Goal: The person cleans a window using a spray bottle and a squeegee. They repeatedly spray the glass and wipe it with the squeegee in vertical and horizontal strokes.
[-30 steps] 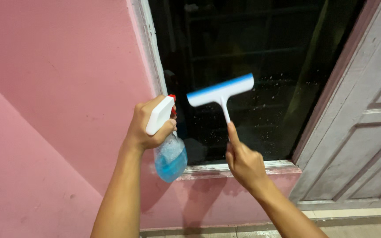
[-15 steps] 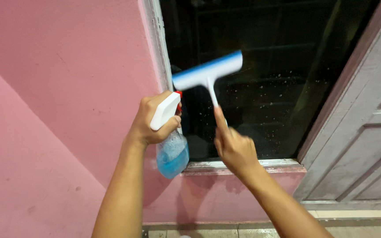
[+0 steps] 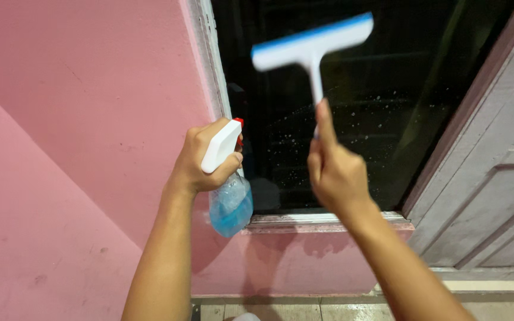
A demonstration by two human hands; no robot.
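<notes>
My left hand (image 3: 200, 159) grips a spray bottle (image 3: 228, 189) with a white and red trigger head and blue liquid, held beside the window's left frame. My right hand (image 3: 334, 171) holds the thin white handle of a white squeegee (image 3: 312, 43) with a blue blade edge, index finger stretched along the handle. The squeegee head is raised high against the dark window glass (image 3: 364, 119), which carries wet speckles and droplets.
A pink wall (image 3: 78, 119) runs left of the window. A worn pale sill (image 3: 322, 221) lies below the glass. A grey panelled door (image 3: 495, 178) stands at the right. Tiled floor (image 3: 340, 309) shows at the bottom.
The squeegee first slid left toward the frame, then swung up and right to the upper glass. My left hand with the bottle stayed nearly still.
</notes>
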